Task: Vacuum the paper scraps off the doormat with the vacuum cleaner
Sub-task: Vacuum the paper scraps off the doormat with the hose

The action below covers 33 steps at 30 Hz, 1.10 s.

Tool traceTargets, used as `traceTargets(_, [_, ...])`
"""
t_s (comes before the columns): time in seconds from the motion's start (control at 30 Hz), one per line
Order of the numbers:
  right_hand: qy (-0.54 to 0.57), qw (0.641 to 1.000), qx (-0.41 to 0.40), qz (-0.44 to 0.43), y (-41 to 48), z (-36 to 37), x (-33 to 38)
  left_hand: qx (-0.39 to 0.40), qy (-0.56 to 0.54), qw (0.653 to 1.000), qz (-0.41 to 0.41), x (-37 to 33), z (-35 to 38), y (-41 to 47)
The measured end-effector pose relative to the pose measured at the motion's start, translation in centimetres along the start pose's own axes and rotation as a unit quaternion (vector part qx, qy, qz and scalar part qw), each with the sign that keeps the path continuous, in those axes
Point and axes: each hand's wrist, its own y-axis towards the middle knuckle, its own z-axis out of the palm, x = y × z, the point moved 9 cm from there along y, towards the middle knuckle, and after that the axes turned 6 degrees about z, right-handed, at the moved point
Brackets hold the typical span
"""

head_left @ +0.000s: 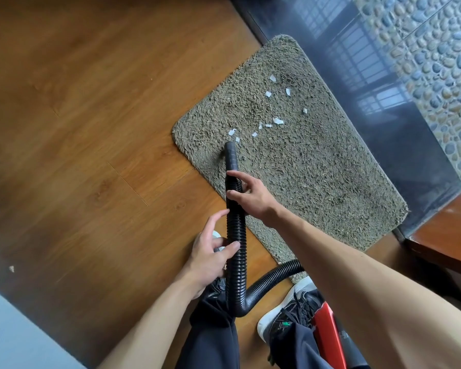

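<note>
A shaggy grey-brown doormat lies on the wooden floor. Several white paper scraps are scattered across its upper left part. A black ribbed vacuum hose runs up from near my legs, and its smooth nozzle end rests on the mat's left edge, just below the nearest scraps. My right hand grips the hose near the nozzle. My left hand holds the hose lower down, fingers curled around it. The red vacuum body sits by my right foot.
Wooden floor spreads to the left. A dark glossy threshold and pebble tiles lie beyond the mat. A wooden furniture edge stands at right. My shoes stand at the mat's near corner. One small scrap lies on the floor far left.
</note>
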Motion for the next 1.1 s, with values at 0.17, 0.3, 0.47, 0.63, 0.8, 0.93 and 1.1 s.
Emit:
traceTargets(0.17, [0.035,0.999,-0.031,0.011,-0.2,-1.8,-0.3,0.002,0.033,0.999,0.002,-0.4,0.5,1.4])
traceTargets(0.3, [0.032,0.999,-0.025,0.012,0.4,-2.1,-0.1,0.004,0.037,0.999,0.003,-0.6,0.7,1.9])
traceTargets(0.47, [0.009,1.0,-0.02,-0.007,0.7,-1.3,1.0,-0.002,0.005,1.0,-0.004,-0.8,0.1,1.5])
traceTargets(0.63, [-0.008,0.999,-0.024,-0.022,1.6,-0.8,2.1,-0.015,-0.003,1.0,-0.004,-1.2,-0.5,1.9])
traceTargets(0.8, [-0.001,0.999,-0.026,-0.024,1.5,-1.7,2.2,-0.001,-0.008,1.0,-0.008,-1.3,0.1,2.5])
traceTargets(0.93, [0.017,0.999,-0.032,-0.014,1.4,-2.4,1.4,0.004,0.005,1.0,-0.016,-1.3,0.7,2.6])
traceTargets(1.1, [0.048,0.998,-0.042,0.002,1.0,-3.3,0.4,0.013,0.031,0.999,-0.017,-1.4,1.3,2.8])
